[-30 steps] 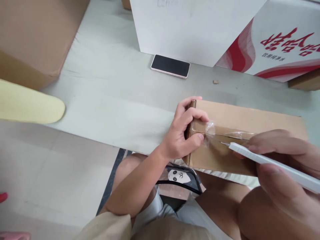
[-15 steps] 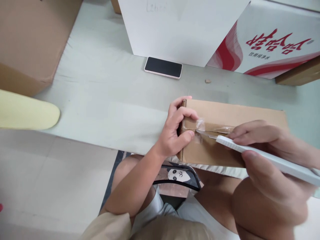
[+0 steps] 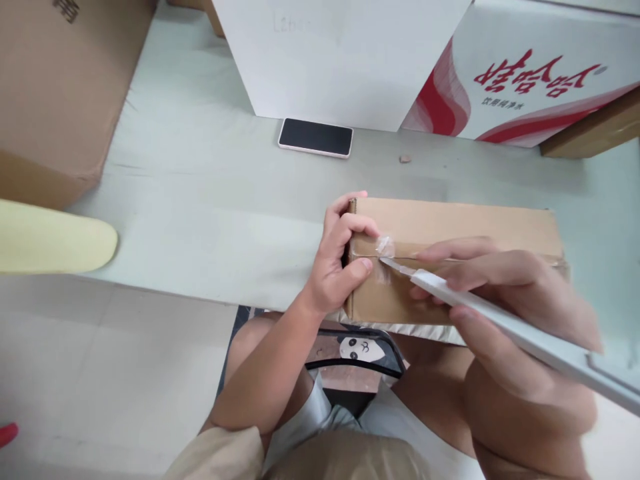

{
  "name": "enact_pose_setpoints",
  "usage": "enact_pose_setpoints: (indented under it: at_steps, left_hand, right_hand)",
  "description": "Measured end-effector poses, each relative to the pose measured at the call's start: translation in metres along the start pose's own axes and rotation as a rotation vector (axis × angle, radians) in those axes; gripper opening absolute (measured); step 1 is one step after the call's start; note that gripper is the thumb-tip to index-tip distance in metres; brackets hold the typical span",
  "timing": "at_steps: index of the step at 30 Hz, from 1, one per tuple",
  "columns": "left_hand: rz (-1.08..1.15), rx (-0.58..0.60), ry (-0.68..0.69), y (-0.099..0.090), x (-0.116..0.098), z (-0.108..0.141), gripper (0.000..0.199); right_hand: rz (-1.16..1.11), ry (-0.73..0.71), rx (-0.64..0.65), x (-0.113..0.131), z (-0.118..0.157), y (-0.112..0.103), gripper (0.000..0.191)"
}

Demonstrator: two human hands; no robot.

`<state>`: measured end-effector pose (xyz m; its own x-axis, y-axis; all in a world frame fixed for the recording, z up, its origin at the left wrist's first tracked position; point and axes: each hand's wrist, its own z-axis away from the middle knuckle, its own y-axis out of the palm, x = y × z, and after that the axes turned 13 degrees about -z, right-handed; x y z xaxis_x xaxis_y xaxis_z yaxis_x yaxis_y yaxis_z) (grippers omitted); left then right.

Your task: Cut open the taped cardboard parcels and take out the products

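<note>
A brown cardboard box [image 3: 450,223] lies near the table's front edge. My left hand [image 3: 335,260] grips its left end, with fingers on top and the thumb on the near flap. Clear tape [image 3: 385,247] crosses the seam beside my left fingertips. My right hand [image 3: 515,313] is closed around a white utility knife [image 3: 505,323]. Its blade [image 3: 395,265] is extended, and the tip touches the seam at the tape. The right part of the box is partly hidden behind my right hand.
A black-screened phone [image 3: 315,138] lies beyond the box, before a tall white box [image 3: 330,67]. A red-and-white carton [image 3: 520,87] stands at the back right. On the left are a large brown box [image 3: 55,87] and a yellow rounded object [image 3: 55,237]. A small scrap [image 3: 405,159] lies behind the box.
The view has shifted a little. My right hand has moved left along the knife towards the blade, with its fingers now further over the box. My left hand keeps its grip.
</note>
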<state>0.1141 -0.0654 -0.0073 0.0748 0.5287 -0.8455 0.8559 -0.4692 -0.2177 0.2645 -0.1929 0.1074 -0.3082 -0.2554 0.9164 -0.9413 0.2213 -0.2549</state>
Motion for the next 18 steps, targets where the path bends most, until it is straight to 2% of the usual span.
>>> enact_pose_setpoints:
  at_steps: [3, 12, 15, 18]
  left_hand:
    - [-0.002, -0.008, -0.037, 0.001, -0.001, 0.0, 0.047]
    - [-0.054, -0.018, -0.042, 0.0, 0.001, 0.0, 0.049]
    - [-0.072, -0.012, -0.045, -0.001, 0.001, 0.0, 0.05]
    - [-0.039, -0.015, -0.028, -0.002, 0.001, 0.0, 0.046]
  right_hand:
    - [-0.007, -0.04, 0.103, 0.001, -0.004, 0.001, 0.019]
    - [-0.354, 0.189, -0.113, -0.001, 0.011, -0.003, 0.017]
    - [-0.359, 0.187, -0.148, -0.001, 0.011, -0.003, 0.015]
    - [-0.36, 0.163, -0.241, 0.0, 0.01, 0.0, 0.011]
